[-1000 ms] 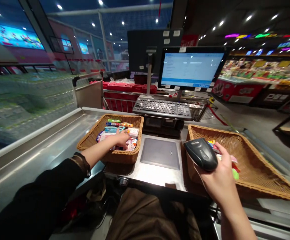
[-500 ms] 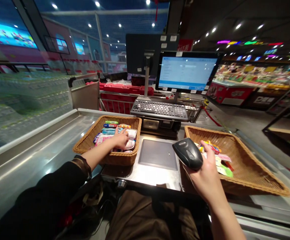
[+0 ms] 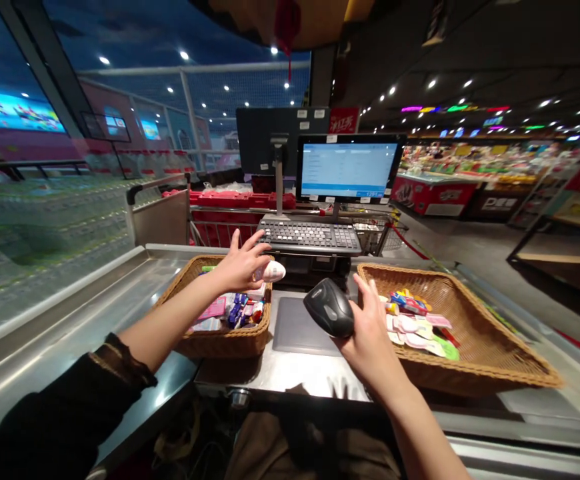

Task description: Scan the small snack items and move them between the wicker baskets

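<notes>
My left hand (image 3: 244, 265) is raised over the right side of the left wicker basket (image 3: 250, 343), pinching a small white, rounded package (image 3: 274, 271) whose kind I cannot make out. Its other fingers are spread. Assorted small packets (image 3: 225, 310) lie in that basket below. My right hand (image 3: 370, 330) grips a black handheld barcode scanner (image 3: 327, 308), its head over the grey flat plate (image 3: 300, 327) between the baskets. Beside that hand, the right wicker basket (image 3: 490, 317) holds several small packages (image 3: 415, 327), partly hidden by my hand.
A black keyboard (image 3: 310, 235) and a lit monitor (image 3: 350, 170) stand behind the plate. The steel counter (image 3: 145, 293) has a raised rim on the left. A shopping cart (image 3: 380, 227) is beyond the keyboard. A metal knob (image 3: 240, 399) sits on the counter's front edge.
My left hand has lifted out of the left basket with the white package. My right hand has brought the scanner left, away from the right basket and over the plate. The view has tilted up.
</notes>
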Tool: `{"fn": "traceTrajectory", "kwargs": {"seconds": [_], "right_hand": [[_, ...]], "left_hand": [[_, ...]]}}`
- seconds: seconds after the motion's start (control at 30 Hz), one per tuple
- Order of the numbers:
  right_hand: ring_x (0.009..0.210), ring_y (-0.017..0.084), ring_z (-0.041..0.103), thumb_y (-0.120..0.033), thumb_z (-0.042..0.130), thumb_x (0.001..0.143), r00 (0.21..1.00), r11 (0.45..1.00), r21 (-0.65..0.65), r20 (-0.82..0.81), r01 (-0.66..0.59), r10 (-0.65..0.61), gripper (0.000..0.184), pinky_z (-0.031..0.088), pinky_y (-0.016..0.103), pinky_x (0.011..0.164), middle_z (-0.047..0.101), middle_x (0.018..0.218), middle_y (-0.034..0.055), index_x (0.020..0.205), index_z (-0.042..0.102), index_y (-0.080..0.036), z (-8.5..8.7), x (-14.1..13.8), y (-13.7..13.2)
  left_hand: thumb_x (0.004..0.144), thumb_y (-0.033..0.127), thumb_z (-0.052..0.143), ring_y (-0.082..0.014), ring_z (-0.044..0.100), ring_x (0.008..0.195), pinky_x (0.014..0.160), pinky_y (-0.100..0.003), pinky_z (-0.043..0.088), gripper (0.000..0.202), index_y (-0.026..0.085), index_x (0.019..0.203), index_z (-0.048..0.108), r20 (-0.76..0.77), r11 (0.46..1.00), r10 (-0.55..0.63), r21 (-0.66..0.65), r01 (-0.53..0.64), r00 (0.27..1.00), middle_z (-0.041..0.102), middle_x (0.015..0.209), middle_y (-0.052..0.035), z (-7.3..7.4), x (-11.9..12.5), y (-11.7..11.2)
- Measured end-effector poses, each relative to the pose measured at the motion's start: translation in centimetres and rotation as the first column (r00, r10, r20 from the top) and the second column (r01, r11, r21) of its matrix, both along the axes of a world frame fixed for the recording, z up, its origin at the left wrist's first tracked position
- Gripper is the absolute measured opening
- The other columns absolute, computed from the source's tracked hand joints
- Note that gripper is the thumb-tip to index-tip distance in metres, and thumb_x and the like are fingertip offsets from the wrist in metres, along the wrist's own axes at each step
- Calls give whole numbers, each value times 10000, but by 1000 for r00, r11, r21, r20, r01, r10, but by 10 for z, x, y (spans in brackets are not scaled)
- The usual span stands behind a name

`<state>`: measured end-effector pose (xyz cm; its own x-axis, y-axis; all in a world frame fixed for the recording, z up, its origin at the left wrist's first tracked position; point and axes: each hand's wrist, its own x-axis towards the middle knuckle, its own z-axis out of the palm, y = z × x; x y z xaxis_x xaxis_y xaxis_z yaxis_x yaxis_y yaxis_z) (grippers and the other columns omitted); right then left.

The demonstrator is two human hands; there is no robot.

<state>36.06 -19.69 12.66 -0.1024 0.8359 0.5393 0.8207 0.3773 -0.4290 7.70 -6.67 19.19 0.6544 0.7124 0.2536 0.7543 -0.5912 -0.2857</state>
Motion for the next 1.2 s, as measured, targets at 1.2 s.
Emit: {"fn": "traceTrajectory", "kwargs": {"seconds": [1.2], "right_hand": [[1529,453,137,-40,523,752,1000,997,-73,13,-16,17,325,246,740,1138,252,1620,198,1033,626,-164,-14,-4,-14]], "left_hand": [[735,262,732,-413,211,1502,1132,-773,-34,407,230,1137,683,-22,992,-122,-4,122,992,534,1448,-129,-14,46,8]]}}
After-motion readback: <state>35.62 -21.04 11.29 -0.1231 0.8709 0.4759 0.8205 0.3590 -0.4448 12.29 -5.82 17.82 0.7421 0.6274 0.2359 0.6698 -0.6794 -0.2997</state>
